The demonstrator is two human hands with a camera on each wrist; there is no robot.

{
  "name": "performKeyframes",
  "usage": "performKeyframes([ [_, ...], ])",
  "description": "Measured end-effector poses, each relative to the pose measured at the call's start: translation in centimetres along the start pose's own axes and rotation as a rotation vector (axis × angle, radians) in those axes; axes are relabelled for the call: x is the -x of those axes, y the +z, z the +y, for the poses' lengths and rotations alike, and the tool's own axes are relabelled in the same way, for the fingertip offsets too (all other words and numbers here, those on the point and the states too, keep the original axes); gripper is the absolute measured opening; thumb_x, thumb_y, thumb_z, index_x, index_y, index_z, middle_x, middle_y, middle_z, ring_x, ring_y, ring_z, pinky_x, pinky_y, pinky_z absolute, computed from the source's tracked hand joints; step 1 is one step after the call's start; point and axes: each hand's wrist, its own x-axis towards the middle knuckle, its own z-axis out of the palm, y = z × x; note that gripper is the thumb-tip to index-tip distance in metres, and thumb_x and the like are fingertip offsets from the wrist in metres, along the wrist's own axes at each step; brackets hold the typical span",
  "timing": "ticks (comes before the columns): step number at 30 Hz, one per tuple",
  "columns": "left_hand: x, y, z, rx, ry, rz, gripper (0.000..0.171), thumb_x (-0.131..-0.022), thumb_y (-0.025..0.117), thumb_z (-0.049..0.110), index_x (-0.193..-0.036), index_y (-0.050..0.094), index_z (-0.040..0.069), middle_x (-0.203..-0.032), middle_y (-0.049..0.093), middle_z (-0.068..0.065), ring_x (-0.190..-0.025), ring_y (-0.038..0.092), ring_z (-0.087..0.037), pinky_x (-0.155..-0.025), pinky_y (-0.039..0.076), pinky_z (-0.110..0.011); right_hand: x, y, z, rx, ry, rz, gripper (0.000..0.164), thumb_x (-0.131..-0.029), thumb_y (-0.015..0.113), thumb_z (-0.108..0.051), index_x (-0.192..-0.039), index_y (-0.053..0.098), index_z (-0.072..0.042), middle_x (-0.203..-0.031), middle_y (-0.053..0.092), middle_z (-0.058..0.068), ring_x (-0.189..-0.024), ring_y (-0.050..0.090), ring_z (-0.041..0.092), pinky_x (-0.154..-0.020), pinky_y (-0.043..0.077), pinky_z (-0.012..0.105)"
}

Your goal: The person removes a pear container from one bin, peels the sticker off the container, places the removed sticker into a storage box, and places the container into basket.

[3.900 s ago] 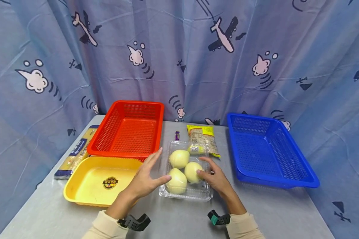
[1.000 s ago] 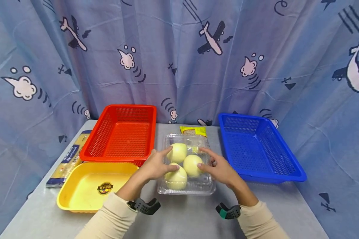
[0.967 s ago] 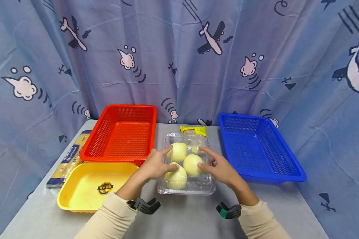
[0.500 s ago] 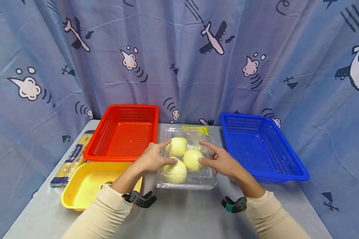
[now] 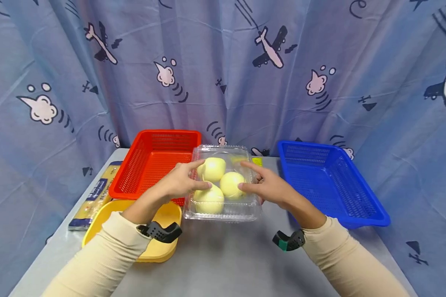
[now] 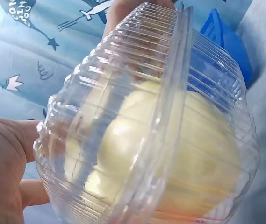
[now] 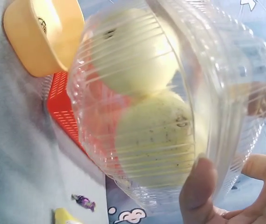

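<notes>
Both hands hold a clear plastic clamshell box (image 5: 223, 216) up above the table, its lid down. Inside sit pale yellow pears (image 5: 212, 169), smooth and round; a dark stem end shows on one pear (image 7: 156, 140) in the right wrist view. My left hand (image 5: 180, 181) grips the box's left side, thumb and index finger over the lid, the other fingers hidden. On the opposite side my right hand (image 5: 269, 185) grips it the same way, with more fingers curled along the side wall. The ribbed walls of the box (image 6: 123, 42) fill the left wrist view.
Behind the box's left edge stands a red basket (image 5: 160, 165). A yellow tray (image 5: 167, 218) is under my left forearm, beside a long noodle packet (image 5: 96, 198). To the right is a blue basket (image 5: 319, 185). A yellow bag (image 5: 257, 161) and a purple-wrapped candy (image 7: 83, 201) lie beyond the box.
Both hands have closed on the box and lifted it from the table. It has moved up, away from me and then left, now overlapping the red basket's edge in the head view.
</notes>
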Motion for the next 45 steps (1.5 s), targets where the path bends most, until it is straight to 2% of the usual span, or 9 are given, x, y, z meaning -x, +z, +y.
performKeyframes([
  [9,-0.2,-3.3,0.6,0.015,-0.026,-0.023,0.077,-0.083,0.076,0.016,-0.149,0.037,0.009,-0.133,0.051,-0.016,-0.121,0.042,-0.033,-0.088,0.050,-0.040,-2.1,0.3,-2.7,0.037,0.016,0.003,0.073,-0.088,0.071,-0.026,-0.151,0.035,-0.019,-0.071,0.040,0.008,-0.047,0.042,0.020,-0.047,0.046,0.033],
  [15,-0.4,-5.5,0.5,0.003,-0.052,-0.041,0.078,-0.085,0.074,0.017,-0.151,0.033,0.010,-0.134,0.048,-0.016,-0.117,0.044,-0.033,-0.085,0.051,-0.039,-3.7,0.5,-4.1,0.024,0.005,-0.016,0.070,-0.089,0.070,-0.025,-0.150,0.036,-0.022,-0.064,0.032,0.004,-0.049,0.039,0.019,-0.052,0.052,0.040],
  [21,-0.6,-7.5,-0.1,0.029,-0.069,-0.065,0.079,-0.086,0.073,0.015,-0.152,0.029,0.008,-0.135,0.046,-0.019,-0.113,0.048,-0.033,-0.083,0.053,-0.038,-5.2,1.1,-5.5,0.060,0.044,-0.028,0.072,-0.087,0.071,-0.032,-0.150,0.036,-0.028,-0.065,0.044,0.007,-0.050,0.045,0.021,-0.056,0.053,0.040],
  [24,-0.6,-8.5,-0.3,0.023,-0.073,-0.074,0.080,-0.086,0.073,0.016,-0.152,0.029,0.008,-0.137,0.045,-0.019,-0.110,0.047,-0.032,-0.083,0.052,-0.037,-6.1,1.4,-6.1,0.089,0.050,-0.037,0.074,-0.087,0.071,-0.033,-0.151,0.035,-0.027,-0.085,0.055,0.008,-0.049,0.044,0.019,-0.056,0.052,0.038],
  [26,-0.6,-9.1,-0.5,0.018,-0.075,-0.073,0.079,-0.086,0.073,0.016,-0.152,0.029,0.008,-0.134,0.046,-0.019,-0.095,0.051,-0.028,-0.075,0.053,-0.033,-6.8,1.7,-6.5,0.102,0.045,-0.044,0.074,-0.087,0.071,-0.033,-0.151,0.034,-0.026,-0.104,0.057,0.009,-0.051,0.043,0.019,-0.056,0.052,0.038],
  [31,-0.6,-10.6,-0.9,0.028,-0.099,-0.055,0.078,-0.086,0.073,0.015,-0.152,0.031,0.010,-0.129,0.047,-0.017,-0.055,0.040,-0.019,-0.054,0.044,-0.027,-8.4,2.4,-7.5,0.108,0.038,-0.060,0.074,-0.087,0.070,-0.033,-0.151,0.033,-0.026,-0.149,0.033,0.008,-0.070,0.049,0.022,-0.057,0.052,0.038],
  [34,-0.7,-11.4,-1.4,0.043,-0.120,-0.057,0.078,-0.086,0.073,0.014,-0.152,0.031,0.011,-0.131,0.046,-0.015,-0.049,0.036,-0.016,-0.052,0.041,-0.026,-9.2,3.0,-7.9,0.103,0.054,-0.060,0.075,-0.086,0.070,-0.034,-0.151,0.033,-0.026,-0.155,0.024,0.005,-0.091,0.053,0.027,-0.060,0.053,0.038],
  [39,-1.0,-12.6,-2.5,0.064,-0.135,-0.062,0.079,-0.087,0.072,0.013,-0.153,0.028,0.012,-0.129,0.044,-0.019,-0.052,0.038,-0.015,-0.054,0.045,-0.027,-10.7,4.1,-8.1,0.132,0.069,-0.040,0.077,-0.085,0.070,-0.037,-0.151,0.033,-0.026,-0.154,0.027,0.009,-0.116,0.046,0.033,-0.068,0.055,0.041],
  [45,-1.4,-13.8,-4.2,0.091,-0.161,-0.053,0.080,-0.087,0.071,0.012,-0.154,0.026,0.015,-0.117,0.041,-0.021,-0.051,0.037,-0.015,-0.053,0.051,-0.033,-12.6,5.6,-8.4,0.142,0.078,-0.018,0.079,-0.083,0.071,-0.035,-0.152,0.033,-0.025,-0.150,0.033,0.011,-0.114,0.048,0.032,-0.072,0.055,0.043],
])
